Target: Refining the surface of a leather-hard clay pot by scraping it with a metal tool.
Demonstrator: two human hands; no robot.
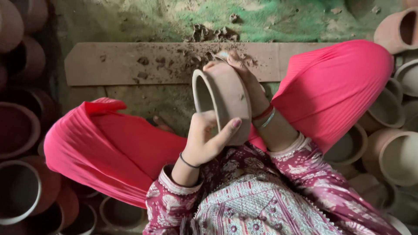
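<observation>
I hold a round unfired clay pot [226,98], pale brown, tilted on its side with its mouth facing left. My left hand [207,139] grips the near rim, thumb stretched across the pot's outer wall. My right hand [244,74] wraps around the far side and base, fingers at the top edge. The pot hovers above my lap, between my knees in pink trousers.
A flat brown board [130,63] with clay crumbs lies on the ground ahead. Reddish clay pots [19,130] are stacked at the left and below. Several pale clay pots [398,156] crowd the right side. Green-stained ground [261,19] lies beyond the board.
</observation>
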